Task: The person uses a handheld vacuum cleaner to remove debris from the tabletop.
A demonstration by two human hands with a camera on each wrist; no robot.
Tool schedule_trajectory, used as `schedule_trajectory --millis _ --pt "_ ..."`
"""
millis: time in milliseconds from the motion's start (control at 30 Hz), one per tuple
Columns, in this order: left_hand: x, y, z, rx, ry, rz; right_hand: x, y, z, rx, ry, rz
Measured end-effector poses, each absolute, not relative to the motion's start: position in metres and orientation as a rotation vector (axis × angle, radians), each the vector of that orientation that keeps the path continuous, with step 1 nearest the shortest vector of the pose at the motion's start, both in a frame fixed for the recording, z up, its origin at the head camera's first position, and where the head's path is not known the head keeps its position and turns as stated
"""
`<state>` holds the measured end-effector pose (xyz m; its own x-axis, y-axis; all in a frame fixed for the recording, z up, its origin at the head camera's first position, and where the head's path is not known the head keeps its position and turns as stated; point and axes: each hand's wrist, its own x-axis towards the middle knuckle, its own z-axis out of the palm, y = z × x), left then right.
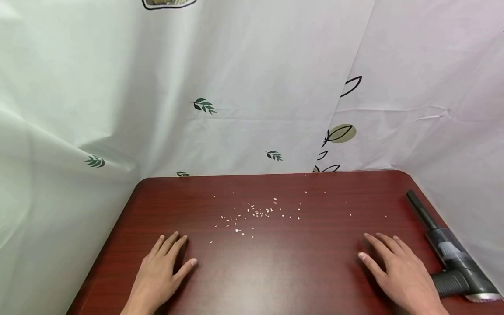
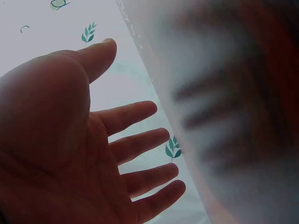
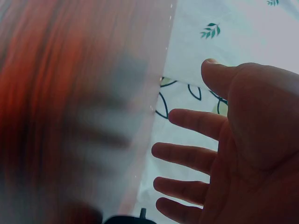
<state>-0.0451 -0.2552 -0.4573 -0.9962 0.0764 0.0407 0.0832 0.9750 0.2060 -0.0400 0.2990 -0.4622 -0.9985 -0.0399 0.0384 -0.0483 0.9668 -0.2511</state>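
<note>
My left hand is at the left front of the dark red wooden table, palm down with straight, spread fingers and nothing in it. On the right, my right hand is likewise palm down, its fingers extended and holding nothing. Small white flakes or grains lie scattered beyond and between the hands, thickest near the middle. Just right of the right hand lies a black handheld vacuum cleaner with a long narrow nozzle pointing away. Both wrist views show the palms, the left hand and the right hand, with fingers apart.
A white curtain with leaf prints hangs behind the table and along both sides. The table's far edge meets it. A few stray flakes lie farther right.
</note>
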Motion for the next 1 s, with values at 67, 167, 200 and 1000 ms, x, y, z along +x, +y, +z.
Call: schedule_trajectory --millis 67,167,200,1000 --pt "-0.045 -0.255 -0.457 -0.122 -3.098 -0.326 -0.039 0.302 -0.46 0.046 -3.077 0.366" --pt "-0.045 -0.255 -0.457 -0.123 -3.108 -0.323 -0.036 0.309 -0.458 -0.013 -3.063 0.334" --pt "-0.046 -0.255 -0.456 -0.125 -3.111 -0.322 -0.035 0.311 -0.458 -0.034 -3.043 0.326" --pt "-0.047 -0.254 -0.456 -0.124 -3.174 -0.355 0.007 0.342 -0.461 -1.085 -2.983 0.253"
